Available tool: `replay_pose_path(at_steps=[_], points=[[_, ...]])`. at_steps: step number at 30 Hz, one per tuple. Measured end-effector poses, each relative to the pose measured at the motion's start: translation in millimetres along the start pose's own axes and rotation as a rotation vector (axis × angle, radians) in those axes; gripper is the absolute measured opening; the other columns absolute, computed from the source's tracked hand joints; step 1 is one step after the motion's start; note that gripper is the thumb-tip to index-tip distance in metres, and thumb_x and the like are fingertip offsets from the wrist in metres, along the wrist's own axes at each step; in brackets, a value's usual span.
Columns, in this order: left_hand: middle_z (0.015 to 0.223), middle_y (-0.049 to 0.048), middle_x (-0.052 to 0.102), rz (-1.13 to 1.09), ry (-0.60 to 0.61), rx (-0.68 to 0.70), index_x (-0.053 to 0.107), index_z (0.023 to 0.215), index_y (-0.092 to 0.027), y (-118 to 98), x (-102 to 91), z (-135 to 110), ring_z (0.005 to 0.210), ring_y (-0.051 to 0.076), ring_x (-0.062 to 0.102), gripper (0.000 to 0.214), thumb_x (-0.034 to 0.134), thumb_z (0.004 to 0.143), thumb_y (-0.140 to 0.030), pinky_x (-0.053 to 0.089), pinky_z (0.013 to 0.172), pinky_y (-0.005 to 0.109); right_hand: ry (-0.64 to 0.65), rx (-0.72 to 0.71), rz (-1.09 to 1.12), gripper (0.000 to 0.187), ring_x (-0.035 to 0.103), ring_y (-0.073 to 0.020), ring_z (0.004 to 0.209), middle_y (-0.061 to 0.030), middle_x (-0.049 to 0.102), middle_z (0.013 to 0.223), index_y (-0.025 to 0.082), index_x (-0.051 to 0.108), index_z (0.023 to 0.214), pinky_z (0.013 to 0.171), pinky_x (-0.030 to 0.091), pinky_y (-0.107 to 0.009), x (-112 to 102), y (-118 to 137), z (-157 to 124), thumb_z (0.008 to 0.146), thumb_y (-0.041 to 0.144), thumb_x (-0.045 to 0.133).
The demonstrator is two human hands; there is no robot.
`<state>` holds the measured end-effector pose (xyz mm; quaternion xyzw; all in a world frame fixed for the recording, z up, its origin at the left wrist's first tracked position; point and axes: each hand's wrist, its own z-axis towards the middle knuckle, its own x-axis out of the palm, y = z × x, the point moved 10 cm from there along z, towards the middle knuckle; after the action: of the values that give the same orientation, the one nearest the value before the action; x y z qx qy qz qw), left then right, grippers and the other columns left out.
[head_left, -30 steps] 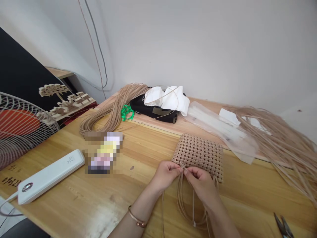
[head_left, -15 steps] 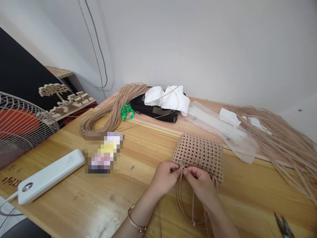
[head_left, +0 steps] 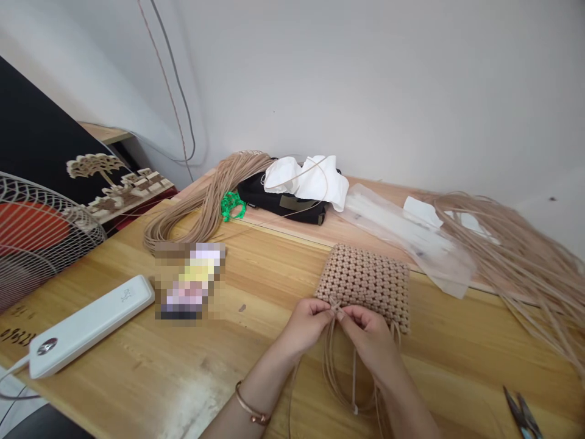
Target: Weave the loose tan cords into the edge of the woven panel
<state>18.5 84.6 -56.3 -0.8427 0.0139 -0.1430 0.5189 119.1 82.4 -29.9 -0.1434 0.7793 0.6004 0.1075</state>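
Little has moved since a second ago: both hands stay pinched at the near edge of the woven mat [head_left: 365, 281], only the view has tipped slightly. Nearest, the left forearm, wearing one bracelet [head_left: 252, 407], angles up from the bottom edge, and the left hand [head_left: 305, 323] curls closed on cord ends at the mat's lower left corner. The right hand [head_left: 371, 336] meets it fingertip to fingertip, closed on the same cords [head_left: 329, 372], which loop loosely toward the viewer over the counter [head_left: 137, 378]. One pair of snips [head_left: 521, 413] lies at the far right, one white power bank [head_left: 86, 326] to the left. Farther back lie two cord bundles [head_left: 214, 195] and one black bag [head_left: 283, 201].
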Motion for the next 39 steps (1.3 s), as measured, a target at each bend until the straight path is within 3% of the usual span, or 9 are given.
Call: replay_pose_path(at_steps=[5,12,23,29,39], points=[[0.038,-0.0095,0.03,-0.152,0.046,-0.103,0.051,0.055,-0.014,3,5.1,-5,0.035,0.002,0.02,0.029,0.065,0.057,-0.039,0.009,0.039,0.022,0.008,0.017,0.081,0.022,0.052,-0.0152,0.061,-0.0012,0.059,0.062,0.015,0.065,0.071,0.056,0.039,-0.023,0,-1,-1,0.072,0.033,0.052],[0.036,-0.0102,0.027,-0.09,0.107,-0.023,0.053,0.056,-0.012,-1,10.5,-3,0.034,0.002,0.018,0.038,0.063,0.059,-0.049,0.007,0.038,0.022,0.028,0.026,0.115,0.021,0.049,-0.0132,0.056,0.0005,0.057,0.058,0.014,0.065,0.069,0.053,0.036,-0.023,1,-4,-1,0.07,0.032,0.053],[0.039,-0.0087,0.026,-0.056,0.077,0.029,0.042,0.046,-0.014,-6,10.4,-3,0.04,0.003,0.019,0.045,0.062,0.057,-0.053,0.011,0.043,0.022,-0.001,0.121,0.195,0.016,0.042,-0.0106,0.048,0.0025,0.053,0.052,0.016,0.065,0.065,0.045,0.03,-0.022,-1,-17,0,0.062,0.031,0.06],[0.038,-0.0088,0.026,-0.055,0.066,0.036,0.045,0.048,-0.014,-3,8.1,-1,0.04,0.003,0.018,0.041,0.061,0.06,-0.05,0.008,0.044,0.023,-0.007,0.178,0.172,0.02,0.031,-0.0064,0.041,0.0061,0.04,0.044,0.014,0.062,0.064,0.04,0.022,-0.02,-2,-20,-2,0.063,0.034,0.058],[0.036,-0.0097,0.026,-0.098,0.108,0.016,0.056,0.057,-0.011,-3,10.9,-3,0.035,0.002,0.016,0.036,0.062,0.062,-0.045,0.005,0.042,0.024,0.055,0.247,0.224,0.014,0.03,-0.0038,0.036,0.0059,0.044,0.047,0.015,0.058,0.068,0.037,0.02,-0.018,-2,-23,-7,0.063,0.028,0.053]])
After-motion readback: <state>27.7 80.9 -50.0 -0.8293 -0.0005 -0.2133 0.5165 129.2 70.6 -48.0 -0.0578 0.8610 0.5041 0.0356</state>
